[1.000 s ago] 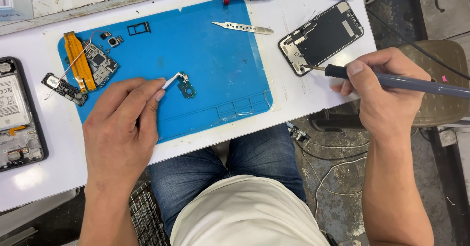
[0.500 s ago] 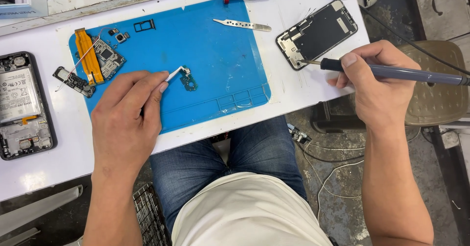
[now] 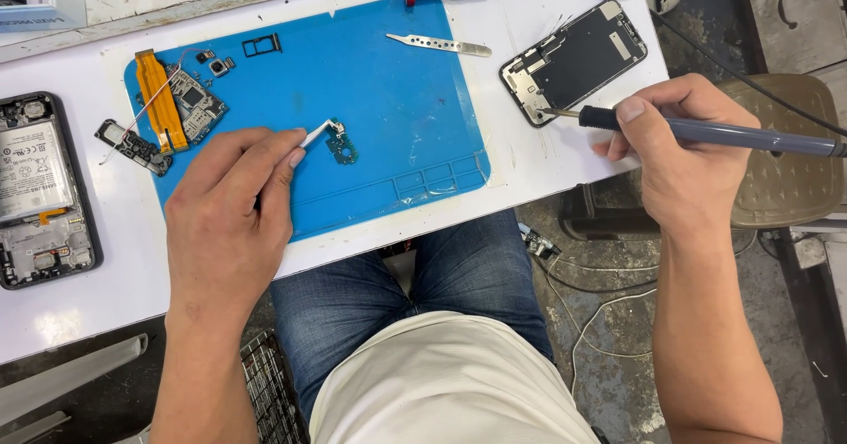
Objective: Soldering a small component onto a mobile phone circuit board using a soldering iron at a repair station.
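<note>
left hand: fingers pinched together on tweezers, tips touching the small green board near the centre of the blue mat. right hand: fingers clamped on the soldering iron, tip at the lower corner of the phone frame, at 9 o'clock from the hand. at 10 o'clock from the left hand: circuit board with orange flex. at 9 o'clock: opened phone. at 12 o'clock on the mat: metal pry tool.
</note>
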